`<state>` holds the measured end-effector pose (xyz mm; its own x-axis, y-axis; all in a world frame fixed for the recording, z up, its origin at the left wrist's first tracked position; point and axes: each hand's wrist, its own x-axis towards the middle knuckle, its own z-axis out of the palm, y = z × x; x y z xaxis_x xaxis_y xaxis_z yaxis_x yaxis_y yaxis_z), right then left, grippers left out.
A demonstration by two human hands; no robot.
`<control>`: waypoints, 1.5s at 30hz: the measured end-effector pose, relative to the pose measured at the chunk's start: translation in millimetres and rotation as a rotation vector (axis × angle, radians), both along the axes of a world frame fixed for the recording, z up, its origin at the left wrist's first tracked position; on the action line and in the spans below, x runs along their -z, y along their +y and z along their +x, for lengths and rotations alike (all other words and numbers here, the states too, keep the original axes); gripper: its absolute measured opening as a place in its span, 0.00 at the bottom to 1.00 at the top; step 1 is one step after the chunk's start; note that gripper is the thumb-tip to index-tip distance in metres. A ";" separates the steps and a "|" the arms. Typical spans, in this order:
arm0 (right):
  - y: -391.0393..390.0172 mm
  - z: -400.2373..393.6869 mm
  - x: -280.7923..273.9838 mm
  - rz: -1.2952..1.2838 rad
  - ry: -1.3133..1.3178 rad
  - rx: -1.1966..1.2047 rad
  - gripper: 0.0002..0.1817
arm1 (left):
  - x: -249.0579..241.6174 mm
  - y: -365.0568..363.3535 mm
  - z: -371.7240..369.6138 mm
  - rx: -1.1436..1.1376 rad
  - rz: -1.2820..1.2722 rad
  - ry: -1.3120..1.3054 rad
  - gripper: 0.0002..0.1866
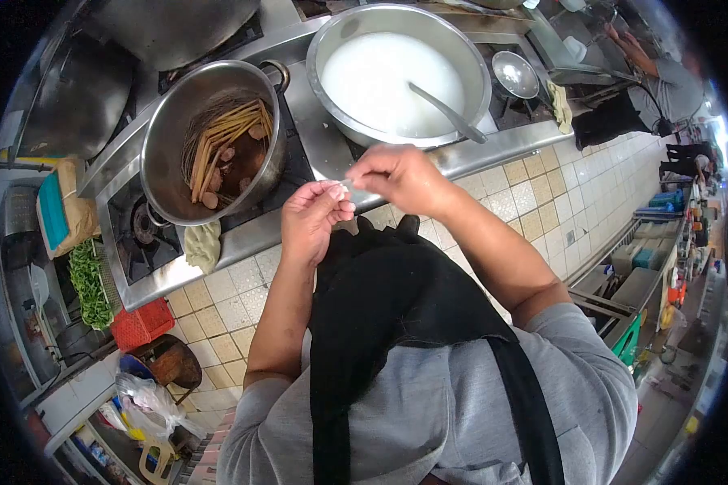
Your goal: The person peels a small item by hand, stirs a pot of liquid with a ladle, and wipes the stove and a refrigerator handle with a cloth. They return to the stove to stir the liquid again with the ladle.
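Note:
My left hand (311,217) is closed in a pinch, with a small whitish piece (343,191) at its fingertips, too small to name. Beside it, slightly higher, my right hand (403,179) has its fingers pinched together and a little blurred; what they hold, if anything, is hidden. Both hands hover at the stove's front edge. Behind them stands a wide metal basin (319,93) of white liquid, with a metal ladle handle (449,113) leaning out over its rim. To the left, a deep pot (163,153) contains brown liquid, long yellowish stalks and brownish chunks.
A folded cloth (203,246) hangs at the stove's front left, and another cloth (560,107) at the right. A strainer (516,74) rests on the right burner. Left are green leaves (89,283) and a red basket (141,323). Another person (675,89) works at far right.

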<state>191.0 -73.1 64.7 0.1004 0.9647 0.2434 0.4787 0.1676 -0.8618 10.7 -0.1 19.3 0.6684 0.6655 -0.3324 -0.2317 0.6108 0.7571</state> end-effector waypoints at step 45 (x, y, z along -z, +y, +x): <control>29.2 98.9 9.7 -0.157 -0.230 0.556 0.12 | 26.1 -2.9 -10.0 0.041 0.066 0.095 0.10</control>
